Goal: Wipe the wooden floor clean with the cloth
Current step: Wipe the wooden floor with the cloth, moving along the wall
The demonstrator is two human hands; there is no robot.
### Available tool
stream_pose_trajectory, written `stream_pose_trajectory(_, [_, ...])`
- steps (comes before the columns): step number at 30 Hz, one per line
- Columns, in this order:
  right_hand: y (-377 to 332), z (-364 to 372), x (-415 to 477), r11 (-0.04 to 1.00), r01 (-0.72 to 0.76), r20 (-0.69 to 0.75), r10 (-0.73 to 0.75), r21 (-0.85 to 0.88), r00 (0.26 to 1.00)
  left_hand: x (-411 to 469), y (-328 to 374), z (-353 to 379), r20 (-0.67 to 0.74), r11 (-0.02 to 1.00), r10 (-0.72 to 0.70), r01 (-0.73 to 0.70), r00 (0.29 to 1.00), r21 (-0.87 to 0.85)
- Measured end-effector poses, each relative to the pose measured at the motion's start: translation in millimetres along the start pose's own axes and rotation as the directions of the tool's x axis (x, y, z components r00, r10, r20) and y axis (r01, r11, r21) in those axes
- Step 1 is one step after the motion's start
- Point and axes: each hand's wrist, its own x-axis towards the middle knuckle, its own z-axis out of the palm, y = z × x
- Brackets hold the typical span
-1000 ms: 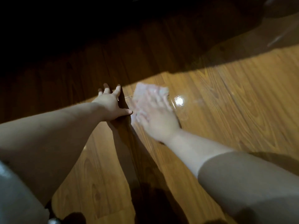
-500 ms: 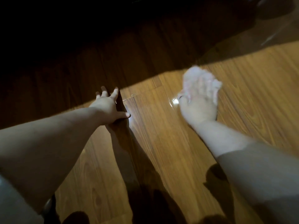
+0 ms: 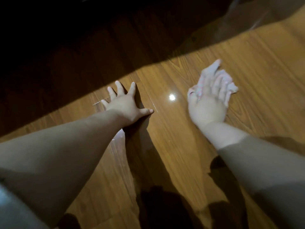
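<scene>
A glossy wooden floor (image 3: 173, 146) of brown planks fills the view. My left hand (image 3: 125, 103) lies flat on it with fingers spread, holding nothing. To its right my right hand (image 3: 208, 100) presses a small white cloth (image 3: 233, 89) onto the floor with straight, spread fingers. The hand is blurred by motion. Most of the cloth is hidden under the palm and fingers; only a bit shows at the right of the fingertips.
The far part of the floor (image 3: 82, 47) lies in deep shadow. A bright light reflection (image 3: 172, 97) sits between the hands. A pale translucent sheet or edge (image 3: 247, 22) shows at the top right. My own shadow falls near the bottom.
My right hand has swept the cloth from beside the left hand away to the right. The left hand has stayed planted on the floor.
</scene>
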Motion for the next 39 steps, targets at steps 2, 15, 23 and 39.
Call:
stream_pose_trajectory(2, [-18, 10, -27, 0.95, 0.307, 0.021, -0.306, -0.051, 0.952, 0, 3, 0, -0.003, 0.999, 0.037, -0.037, 0.999, 0.014])
stream_pose_trajectory(15, [15, -3, 19, 0.983, 0.153, 0.08, -0.145, -0.101, 0.986, -13, -29, -22, 0.082, 0.988, 0.146, -0.149, 0.986, 0.032])
stream_pose_trajectory(23, [-70, 14, 21, 0.897, 0.438, 0.152, -0.442, 0.063, 0.884, -15, -49, -6, 0.034, 0.934, 0.282, -0.282, 0.959, 0.219])
stream_pose_trajectory(39, [-95, 20, -9, 0.783, 0.615, 0.278, -0.614, 0.095, 0.739, 57, -88, -48, -0.043, 0.934, 0.265, -0.245, 0.963, 0.259])
